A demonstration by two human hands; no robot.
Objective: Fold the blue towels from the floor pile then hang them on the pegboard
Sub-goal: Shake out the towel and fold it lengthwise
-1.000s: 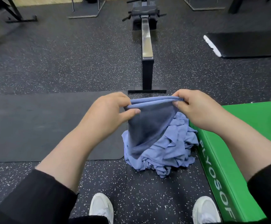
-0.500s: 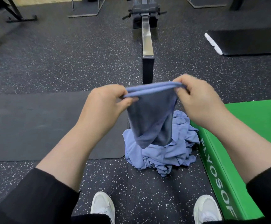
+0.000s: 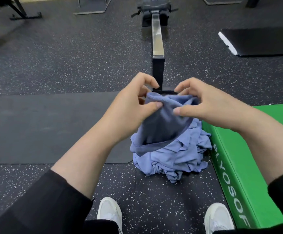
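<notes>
My left hand (image 3: 130, 105) and right hand (image 3: 203, 105) pinch a bunched blue towel (image 3: 161, 125), hiding part of the pile (image 3: 176, 157).

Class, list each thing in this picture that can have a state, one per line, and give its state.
Held towel: bunched, hanging between both hands above the pile.
Towel pile: crumpled on the floor, unfolded.
Left hand: pinches the towel's top edge.
Right hand: thumb on the towel's top edge, fingers curled over it.
Green plyo box: lying beside the pile.
</notes>
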